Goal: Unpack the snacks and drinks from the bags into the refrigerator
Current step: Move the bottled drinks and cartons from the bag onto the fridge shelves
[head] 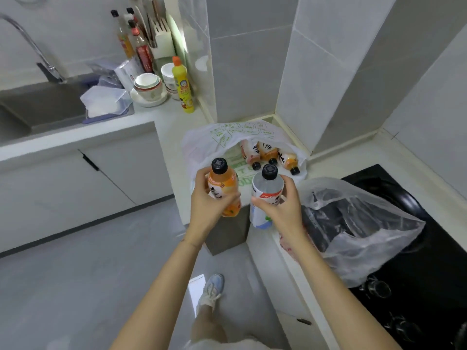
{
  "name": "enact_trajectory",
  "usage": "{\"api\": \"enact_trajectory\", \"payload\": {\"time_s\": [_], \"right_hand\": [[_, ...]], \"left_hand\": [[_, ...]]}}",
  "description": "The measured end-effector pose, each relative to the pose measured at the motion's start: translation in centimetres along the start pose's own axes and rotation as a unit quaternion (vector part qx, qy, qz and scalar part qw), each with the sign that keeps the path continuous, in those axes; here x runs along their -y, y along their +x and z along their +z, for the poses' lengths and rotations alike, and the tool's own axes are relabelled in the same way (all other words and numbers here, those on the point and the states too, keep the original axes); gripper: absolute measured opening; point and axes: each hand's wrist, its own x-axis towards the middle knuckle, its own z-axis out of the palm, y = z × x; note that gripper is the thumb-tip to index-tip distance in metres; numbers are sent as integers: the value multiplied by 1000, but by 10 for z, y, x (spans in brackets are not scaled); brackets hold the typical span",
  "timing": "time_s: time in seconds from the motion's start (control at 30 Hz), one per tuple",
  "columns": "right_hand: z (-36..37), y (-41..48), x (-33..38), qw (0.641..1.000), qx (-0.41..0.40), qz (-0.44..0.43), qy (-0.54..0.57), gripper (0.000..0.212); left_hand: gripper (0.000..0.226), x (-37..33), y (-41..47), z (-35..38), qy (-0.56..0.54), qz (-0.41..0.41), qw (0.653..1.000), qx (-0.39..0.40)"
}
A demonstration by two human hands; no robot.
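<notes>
Two drinks are in hand. The left hand (209, 198) wraps its fingers round an orange bottle (225, 183), and the right hand (280, 210) grips a pale-labelled bottle (266, 188). Both bottles are roughly upright, black caps up, side by side at centre frame over the counter (171, 122) edge.

Just above them in the frame, a white bag (202, 145) with green print gapes toward the person. Inside it, three more bottles (267, 151) lie on their sides, long axes running toward the hands and caps nearest the opening. The right hand is the closer of the two to them, but with both hands full neither can take one.

No refrigerator is in view, so the carry likely means turning away from this corner. At right, a clear bag (366, 236) of dark packets slumps against the black hob (429, 248), just beside the right wrist, and could be brushed on the turn. A sink (38, 107), stacked bowls (147, 84) and a yellow soap bottle (182, 87) sit well apart at upper left.
</notes>
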Motion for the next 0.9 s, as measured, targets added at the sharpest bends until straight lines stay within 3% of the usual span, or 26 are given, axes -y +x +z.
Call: {"api": "enact_trajectory", "payload": {"time_s": [0.2, 0.4, 0.7, 0.9], "right_hand": [[-16, -44, 42, 990, 112, -86, 7, 69], [11, -89, 79, 960, 245, -134, -1, 70], [86, -191, 133, 875, 425, -230, 28, 64], [117, -289, 166, 816, 520, -240, 72, 56]], "left_hand": [[65, -31, -84, -13, -73, -27, 990, -121], [68, -51, -157, -61, -42, -27, 971, -235], [65, -79, -284, -144, 23, -5, 913, -408], [66, -102, -401, -190, 118, 15, 858, -499]]}}
